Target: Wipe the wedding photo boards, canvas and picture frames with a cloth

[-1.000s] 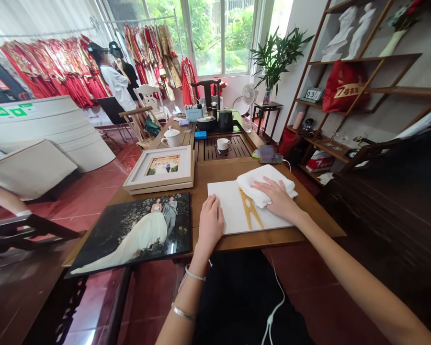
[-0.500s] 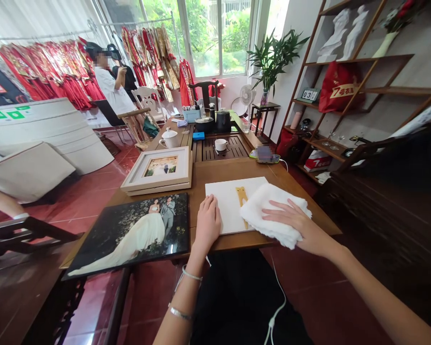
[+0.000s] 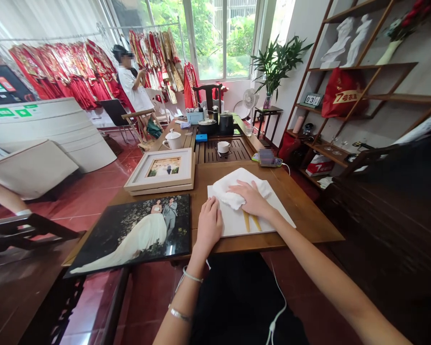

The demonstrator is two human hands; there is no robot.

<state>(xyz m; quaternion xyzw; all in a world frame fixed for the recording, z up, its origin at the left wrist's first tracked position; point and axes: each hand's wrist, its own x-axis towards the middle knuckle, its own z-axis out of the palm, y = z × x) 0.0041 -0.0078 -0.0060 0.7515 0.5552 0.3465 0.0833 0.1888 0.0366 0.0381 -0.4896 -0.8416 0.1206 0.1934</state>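
A white rectangular board, which looks like a picture panel lying back up, rests on the wooden table. Two yellow-brown strips show on it, their upper part covered by a white towel. My right hand presses the towel onto the board's upper part, fingers spread over the cloth. At the board's left edge my left hand holds the board, fingers together over the rim. To its left lies a dark wedding photo panel, its front corner past the table edge.
Framed pictures are stacked behind the photo panel. A lidded white cup, a tea tray with a small cup, and a phone on a cable stand farther back. A person stands near the clothes racks.
My right hand has slid the towel leftward and away from me, from the board's right side to its upper part. My left hand stays at the left edge. The camera view has shifted slightly.
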